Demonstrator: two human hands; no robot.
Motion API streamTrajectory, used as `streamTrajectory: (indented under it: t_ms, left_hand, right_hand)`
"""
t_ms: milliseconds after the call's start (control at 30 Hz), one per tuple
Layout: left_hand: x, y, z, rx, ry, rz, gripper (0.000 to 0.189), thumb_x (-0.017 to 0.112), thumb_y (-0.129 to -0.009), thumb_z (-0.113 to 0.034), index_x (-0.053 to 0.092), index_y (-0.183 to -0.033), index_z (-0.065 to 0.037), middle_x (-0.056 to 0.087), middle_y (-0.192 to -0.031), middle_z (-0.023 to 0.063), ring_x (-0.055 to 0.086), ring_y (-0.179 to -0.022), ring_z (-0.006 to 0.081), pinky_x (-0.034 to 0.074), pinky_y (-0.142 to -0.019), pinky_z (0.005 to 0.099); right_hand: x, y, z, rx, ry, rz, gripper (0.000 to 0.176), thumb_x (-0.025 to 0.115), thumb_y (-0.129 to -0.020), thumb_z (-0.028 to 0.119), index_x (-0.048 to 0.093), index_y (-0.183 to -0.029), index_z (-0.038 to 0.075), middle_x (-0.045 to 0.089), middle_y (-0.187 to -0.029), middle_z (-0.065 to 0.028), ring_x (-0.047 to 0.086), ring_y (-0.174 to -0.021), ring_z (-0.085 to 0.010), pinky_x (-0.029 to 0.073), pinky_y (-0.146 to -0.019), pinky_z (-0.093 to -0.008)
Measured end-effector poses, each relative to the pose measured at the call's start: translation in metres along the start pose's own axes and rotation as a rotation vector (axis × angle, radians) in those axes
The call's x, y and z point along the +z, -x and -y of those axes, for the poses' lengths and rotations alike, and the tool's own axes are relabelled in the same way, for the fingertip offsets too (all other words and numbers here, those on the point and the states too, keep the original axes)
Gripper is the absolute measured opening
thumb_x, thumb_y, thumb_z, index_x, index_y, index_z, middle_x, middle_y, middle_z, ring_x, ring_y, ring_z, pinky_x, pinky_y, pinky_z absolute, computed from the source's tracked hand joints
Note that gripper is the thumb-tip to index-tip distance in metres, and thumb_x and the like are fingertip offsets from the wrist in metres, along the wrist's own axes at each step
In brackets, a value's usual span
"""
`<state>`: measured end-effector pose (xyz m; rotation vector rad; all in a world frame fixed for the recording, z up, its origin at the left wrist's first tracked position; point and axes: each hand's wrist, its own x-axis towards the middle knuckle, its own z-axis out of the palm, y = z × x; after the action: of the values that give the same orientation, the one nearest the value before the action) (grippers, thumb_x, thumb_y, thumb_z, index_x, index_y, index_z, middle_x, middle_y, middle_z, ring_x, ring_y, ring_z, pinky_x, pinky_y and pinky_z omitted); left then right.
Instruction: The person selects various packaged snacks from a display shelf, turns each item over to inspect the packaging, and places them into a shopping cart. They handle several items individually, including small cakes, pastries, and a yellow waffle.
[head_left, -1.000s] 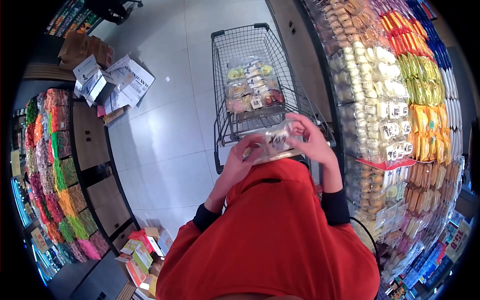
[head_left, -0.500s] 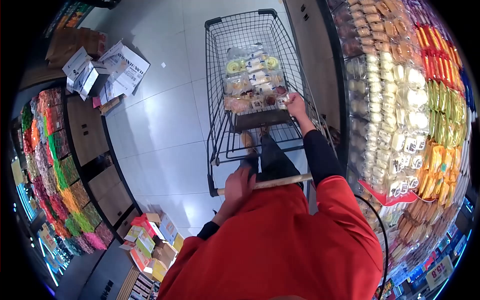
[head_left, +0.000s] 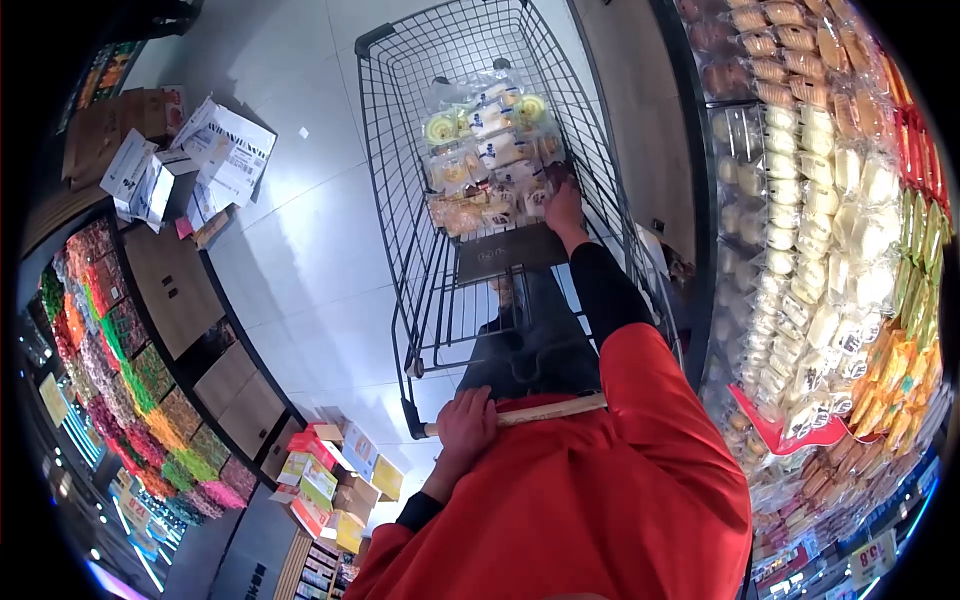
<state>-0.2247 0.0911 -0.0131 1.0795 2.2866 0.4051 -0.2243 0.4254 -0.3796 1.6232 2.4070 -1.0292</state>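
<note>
My left hand [head_left: 467,424] is closed around the left end of the shopping cart's pale handle [head_left: 550,410], close against the red top. Inside the wire cart [head_left: 385,190], my right hand [head_left: 564,210] reaches to the right edge of the packaged pastries [head_left: 500,152]. Its fingers are curled beside a dark reddish pack [head_left: 560,174]; the fingertips and anything between them are hidden. Several clear packs with white labels lie in rows there, among them two round green-and-yellow ones. A dark panel [head_left: 510,255] sits on the near side of the pastries.
To the right stands a tall display of wrapped pastries [head_left: 800,220] with a red tray edge [head_left: 775,425]. At left are bins of colourful candy [head_left: 150,385]. Opened white cartons [head_left: 225,155] and colourful boxes [head_left: 335,480] lie along the tiled floor [head_left: 290,250].
The cart has shifted left in view. My right hand has moved from a small white-labelled pack to the dark reddish one. My left hand, previously over the handle's end, stays there.
</note>
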Motion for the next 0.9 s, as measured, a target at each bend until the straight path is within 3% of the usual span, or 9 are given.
streamTrajectory:
  t_ms: [67, 200, 267, 333, 400, 600, 700, 800, 900]
  left_hand:
    - [-0.003, 0.001, -0.002, 0.005, -0.007, -0.010, 0.022, 0.067, -0.087, -0.016, 0.067, -0.107, -0.006, 0.069, -0.095, 0.0084, 0.068, -0.081, 0.0261, 0.053, -0.067, 0.0379]
    - [-0.010, -0.011, -0.003, 0.016, -0.014, -0.044, 0.019, 0.067, -0.087, -0.016, 0.068, -0.103, -0.007, 0.069, -0.091, 0.0083, 0.067, -0.078, 0.0262, 0.053, -0.066, 0.0381]
    - [-0.013, -0.014, -0.001, 0.030, -0.007, -0.058, 0.017, 0.067, -0.087, -0.016, 0.067, -0.102, -0.008, 0.069, -0.090, 0.0082, 0.067, -0.077, 0.0262, 0.053, -0.065, 0.0382]
    - [-0.012, -0.017, 0.003, 0.079, 0.024, -0.105, 0.015, 0.069, -0.086, -0.018, 0.066, -0.097, -0.008, 0.068, -0.085, 0.0079, 0.067, -0.075, 0.0265, 0.052, -0.064, 0.0390]
    - [-0.016, -0.021, 0.005, 0.130, 0.021, -0.117, 0.015, 0.069, -0.086, -0.020, 0.066, -0.095, -0.008, 0.067, -0.084, 0.0082, 0.066, -0.075, 0.0273, 0.052, -0.064, 0.0399]
    - [-0.031, -0.036, -0.002, 0.288, 0.052, -0.016, 0.025, 0.066, -0.092, -0.029, 0.065, -0.094, -0.004, 0.067, -0.084, 0.0118, 0.065, -0.077, 0.0333, 0.052, -0.068, 0.0457]
    - [-0.022, -0.045, 0.011, 0.239, -0.021, 0.090, 0.025, 0.067, -0.091, -0.027, 0.068, -0.103, -0.005, 0.070, -0.089, 0.0138, 0.067, -0.084, 0.0364, 0.054, -0.076, 0.0469]
    - [0.054, -0.074, 0.086, 0.620, 0.394, -0.142, 0.034, 0.069, -0.089, -0.040, 0.065, -0.099, -0.007, 0.072, -0.097, 0.0159, 0.070, -0.090, 0.0361, 0.054, -0.077, 0.0489]
    - [-0.012, -0.085, 0.011, 0.387, -0.139, 0.178, 0.041, 0.062, -0.094, -0.047, 0.060, -0.092, -0.006, 0.070, -0.087, 0.0190, 0.068, -0.082, 0.0406, 0.053, -0.072, 0.0502]
  right_hand:
    - [-0.023, 0.004, 0.015, 0.063, -0.027, 0.225, 0.076, 0.079, -0.083, 0.028, 0.041, -0.138, -0.007, 0.032, -0.155, -0.0306, 0.037, -0.140, -0.0448, 0.036, -0.115, -0.0466]
    - [-0.035, 0.012, 0.024, 0.124, -0.074, 0.265, 0.086, 0.078, -0.083, 0.027, 0.031, -0.147, -0.006, 0.025, -0.158, -0.0322, 0.033, -0.143, -0.0462, 0.033, -0.117, -0.0455]
    - [-0.044, 0.014, 0.029, -0.092, 0.083, 0.035, 0.078, 0.077, -0.082, 0.027, 0.041, -0.143, -0.006, 0.042, -0.147, -0.0334, 0.046, -0.134, -0.0452, 0.040, -0.112, -0.0465]
    - [-0.093, 0.025, 0.057, -0.203, 0.091, 0.489, 0.059, 0.077, -0.081, 0.028, 0.058, -0.128, -0.003, 0.061, -0.126, -0.0295, 0.059, -0.118, -0.0429, 0.047, -0.102, -0.0478]
    - [-0.122, 0.049, 0.078, -0.356, 0.021, 0.451, 0.041, 0.074, -0.083, 0.028, 0.067, -0.112, 0.000, 0.068, -0.106, -0.0247, 0.065, -0.104, -0.0408, 0.051, -0.093, -0.0493]
    - [-0.216, 0.180, 0.165, -0.677, -0.492, 0.287, 0.023, 0.066, -0.092, 0.021, 0.066, -0.109, 0.005, 0.068, -0.100, -0.0153, 0.067, -0.095, -0.0303, 0.053, -0.084, -0.0393]
    - [-0.212, 0.258, 0.199, -0.588, -0.599, 0.544, 0.023, 0.066, -0.094, 0.022, 0.066, -0.110, 0.005, 0.069, -0.101, -0.0127, 0.068, -0.094, -0.0246, 0.055, -0.081, -0.0369]
    - [-0.202, 0.318, 0.224, -0.810, -0.493, 0.705, 0.025, 0.066, -0.095, 0.023, 0.067, -0.112, 0.005, 0.068, -0.106, -0.0130, 0.068, -0.094, -0.0258, 0.054, -0.084, -0.0374]
    - [-0.192, 0.347, 0.248, -1.059, -0.413, 0.719, 0.027, 0.064, -0.096, 0.027, 0.069, -0.113, 0.006, 0.068, -0.107, -0.0127, 0.066, -0.098, -0.0286, 0.052, -0.088, -0.0399]
